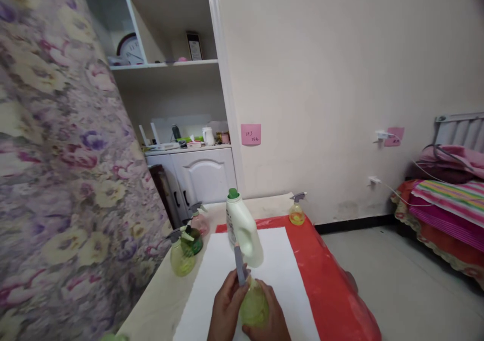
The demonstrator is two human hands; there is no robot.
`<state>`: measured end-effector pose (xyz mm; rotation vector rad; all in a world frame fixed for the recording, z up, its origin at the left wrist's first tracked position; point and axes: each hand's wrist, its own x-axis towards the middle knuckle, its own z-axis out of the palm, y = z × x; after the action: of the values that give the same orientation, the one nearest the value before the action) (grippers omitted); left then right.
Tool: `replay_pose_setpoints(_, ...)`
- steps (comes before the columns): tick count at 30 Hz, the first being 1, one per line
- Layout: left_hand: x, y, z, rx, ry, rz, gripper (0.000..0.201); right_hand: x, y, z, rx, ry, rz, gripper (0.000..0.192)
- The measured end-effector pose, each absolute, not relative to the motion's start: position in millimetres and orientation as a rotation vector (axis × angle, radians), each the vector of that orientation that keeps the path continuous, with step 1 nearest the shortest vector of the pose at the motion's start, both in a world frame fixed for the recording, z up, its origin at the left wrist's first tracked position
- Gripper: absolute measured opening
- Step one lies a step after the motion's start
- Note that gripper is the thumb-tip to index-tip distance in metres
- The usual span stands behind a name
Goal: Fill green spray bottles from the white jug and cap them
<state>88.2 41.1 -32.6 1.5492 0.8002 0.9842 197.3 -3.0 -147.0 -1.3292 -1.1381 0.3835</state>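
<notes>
A floral curtain [56, 169] fills the left of the scene, and a striped, pink-covered bed [446, 205] sits at far right beneath a bare wall. In the middle stands a pale table [159, 305] laid with a red cloth [333, 280] and, over it, a white sheet [272, 275]. On the sheet, a white handled jug [244, 232] with a green cap stands upright, its contents hidden. At the near edge, the left hand [225, 311] and right hand [270, 321] close together around a round green spray bottle [254, 305] with a grey trigger head, holding it upright just in front of the jug. To the left, three spray bottles cluster: a yellow-green one [181, 258], a dark green one [194, 240] and a pinkish one [200, 221]. At the far right corner, a small spray bottle [297, 212] holds yellow liquid.
</notes>
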Motion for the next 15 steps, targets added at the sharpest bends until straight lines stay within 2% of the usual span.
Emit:
replay_pose_setpoints(7, 72.0, 18.6, -23.5, 1.46, 0.821, 0.989, 0.048, 175.7, -27.0, -153.6, -1.302, -1.042, 0.277, 0.088)
replay_pose_setpoints(12, 69.8, 8.4, -38.5, 1.34, 0.841, 1.063, 0.052, 153.7, -40.1, -152.8, -1.393, -0.909, -0.028, 0.064)
replay_pose_setpoints(15, 66.7, 4.3, -42.0, 1.3, 0.825, 1.078, 0.055, 151.9, -50.8, -146.3, -1.412, -0.906, 0.036, 0.073)
